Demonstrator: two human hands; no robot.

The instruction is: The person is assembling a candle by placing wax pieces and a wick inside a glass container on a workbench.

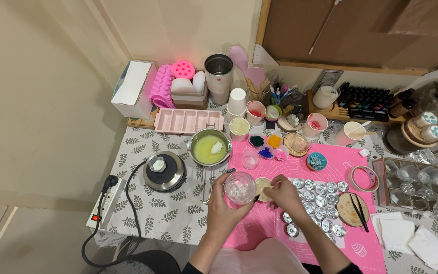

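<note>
Clear glass cup (240, 188), upright, mouth upward, clasped by left hand (225, 207), right hand (283, 193) fingertips pinched over small round dish (262, 187), pinched item indiscernible

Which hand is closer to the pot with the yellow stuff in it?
The left hand. It holds a clear glass cup just below the pot; the right hand is farther right, by the small metal cups.

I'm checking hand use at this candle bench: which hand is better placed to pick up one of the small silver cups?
Probably the right hand: it rests on the pink mat right beside the silver cups. The left hand is occupied, holding a clear glass jar, farther from them.
</note>
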